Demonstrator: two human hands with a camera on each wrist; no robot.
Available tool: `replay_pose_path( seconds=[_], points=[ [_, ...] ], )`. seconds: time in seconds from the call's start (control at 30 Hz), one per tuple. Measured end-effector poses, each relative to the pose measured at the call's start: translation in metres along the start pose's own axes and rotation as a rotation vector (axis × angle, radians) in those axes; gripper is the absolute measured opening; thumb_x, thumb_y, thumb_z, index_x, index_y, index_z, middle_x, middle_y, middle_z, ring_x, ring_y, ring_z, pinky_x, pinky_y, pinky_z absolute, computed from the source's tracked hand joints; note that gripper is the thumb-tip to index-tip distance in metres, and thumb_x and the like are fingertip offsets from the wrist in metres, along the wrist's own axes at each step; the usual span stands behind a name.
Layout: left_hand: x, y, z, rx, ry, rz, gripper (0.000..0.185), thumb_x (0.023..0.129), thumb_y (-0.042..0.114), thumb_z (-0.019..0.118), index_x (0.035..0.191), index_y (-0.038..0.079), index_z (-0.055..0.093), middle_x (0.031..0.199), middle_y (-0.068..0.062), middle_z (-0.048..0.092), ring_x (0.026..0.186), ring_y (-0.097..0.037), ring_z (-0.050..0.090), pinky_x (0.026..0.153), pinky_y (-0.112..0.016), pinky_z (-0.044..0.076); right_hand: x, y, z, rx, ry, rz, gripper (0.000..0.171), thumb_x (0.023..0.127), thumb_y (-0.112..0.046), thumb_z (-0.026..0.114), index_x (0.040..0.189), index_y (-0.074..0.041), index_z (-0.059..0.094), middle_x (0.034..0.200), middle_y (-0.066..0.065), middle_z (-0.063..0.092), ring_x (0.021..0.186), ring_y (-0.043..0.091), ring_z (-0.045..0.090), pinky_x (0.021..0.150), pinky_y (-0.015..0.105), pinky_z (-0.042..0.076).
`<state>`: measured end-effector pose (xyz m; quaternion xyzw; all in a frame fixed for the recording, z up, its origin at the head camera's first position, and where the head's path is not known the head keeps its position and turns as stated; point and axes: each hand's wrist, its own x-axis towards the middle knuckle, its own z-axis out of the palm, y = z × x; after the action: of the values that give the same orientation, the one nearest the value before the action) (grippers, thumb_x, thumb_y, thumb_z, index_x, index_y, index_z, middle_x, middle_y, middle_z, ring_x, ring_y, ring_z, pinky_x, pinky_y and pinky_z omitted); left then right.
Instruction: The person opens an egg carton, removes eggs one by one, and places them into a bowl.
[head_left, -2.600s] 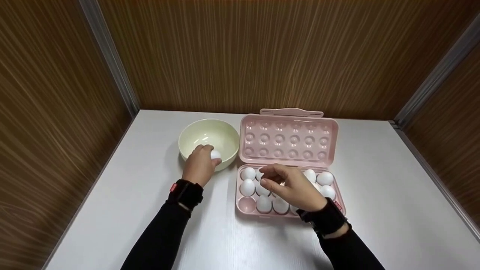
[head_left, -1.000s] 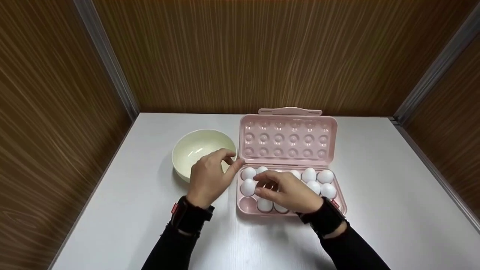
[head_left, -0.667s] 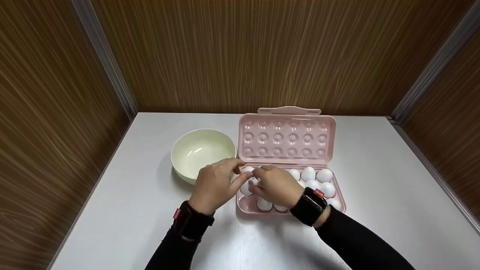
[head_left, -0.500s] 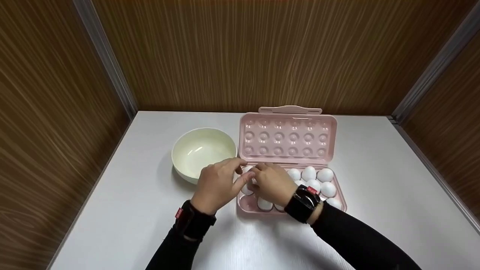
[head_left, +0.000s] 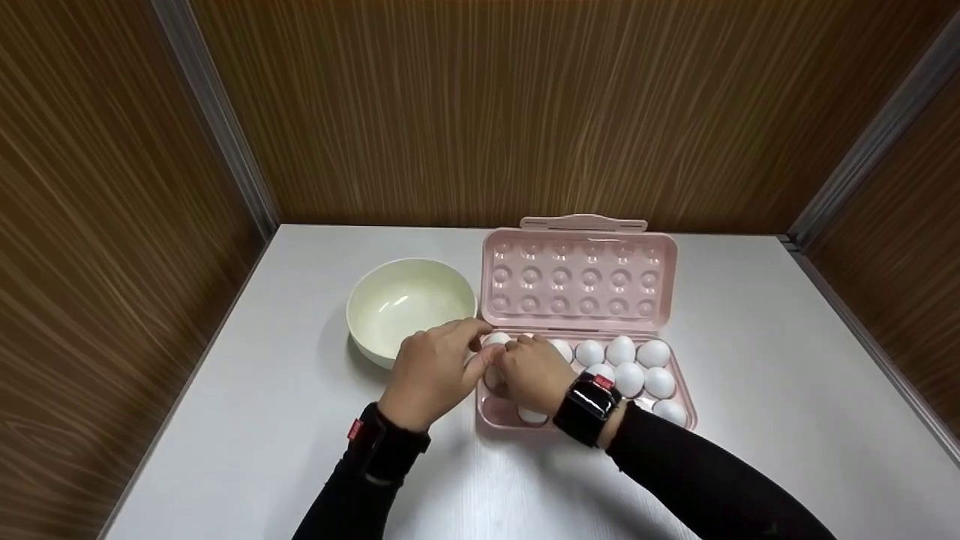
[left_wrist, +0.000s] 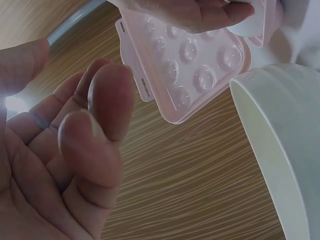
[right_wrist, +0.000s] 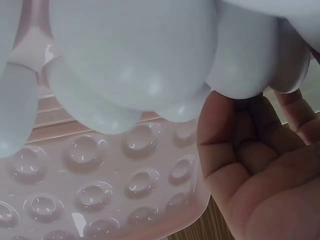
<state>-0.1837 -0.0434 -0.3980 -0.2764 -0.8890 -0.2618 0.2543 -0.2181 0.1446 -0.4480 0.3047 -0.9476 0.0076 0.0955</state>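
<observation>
Over the left end of a pink egg carton (head_left: 495,411), my right hand (head_left: 536,375) curls its fingers round a white egg (right_wrist: 245,55). In the right wrist view its fingertips lie against the shell; the thumb is hidden. My left hand (head_left: 435,367) hovers between the bowl and the carton, fingers loosely bent. The left wrist view shows its palm (left_wrist: 35,175) with nothing in it. White eggs (head_left: 628,379) fill most visible carton pockets; the near-left pocket is bare. Some eggs are hidden beneath my right hand.
A pale green bowl (head_left: 405,296) stands left of the carton, partly covered by my left hand. The carton's dimpled lid (head_left: 577,274) lies back behind the eggs. Wood-grain panels (head_left: 525,112) enclose the white table (head_left: 300,300) at the back and sides.
My left hand, earlier holding an egg at the bowl, has come right to the carton without it. My right hand has moved left and down among the eggs, its fingers curling in.
</observation>
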Motion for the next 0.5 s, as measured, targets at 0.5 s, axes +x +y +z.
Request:
replay_pose_path(
  seconds=[0.5],
  points=[
    [0.0, 0.004, -0.008, 0.023, 0.022, 0.016, 0.024, 0.101, 0.037, 0.073, 0.109, 0.014, 0.076, 0.086, 0.002, 0.077, 0.068, -0.016, 0.07, 0.057, -0.037, 0.056, -0.014, 0.029, -0.037, 0.409, 0.129, -0.064, 0.041, 0.089, -0.02, 0.086, 0.123, -0.008, 0.067, 0.1, 0.005, 0.076, 0.086, 0.021, 0.072, 0.077, 0.04, 0.062]
  ],
)
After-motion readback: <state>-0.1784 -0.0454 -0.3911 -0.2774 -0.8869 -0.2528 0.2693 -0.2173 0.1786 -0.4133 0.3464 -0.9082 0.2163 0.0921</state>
